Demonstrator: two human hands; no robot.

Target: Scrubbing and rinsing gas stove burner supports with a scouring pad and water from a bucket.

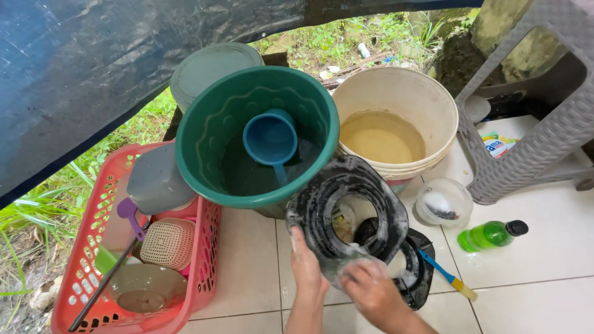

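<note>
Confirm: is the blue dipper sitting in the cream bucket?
No, the blue dipper sits in the green basin; the cream bucket holds only murky water.

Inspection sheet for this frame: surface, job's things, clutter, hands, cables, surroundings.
Surface: white tiled floor, wet near the work.
Job's things: soapy black ring held upright; second black part lying behind it.
Clutter: green basin with blue dipper, cream bucket of murky water, red basket of dishes, clear bowl, green bottle, brush.
Hands: left hand grips the ring; right hand rubs its lower edge.
Cables: nothing seen.
Surroundings: dark tarp, grass, grey stool.
</note>
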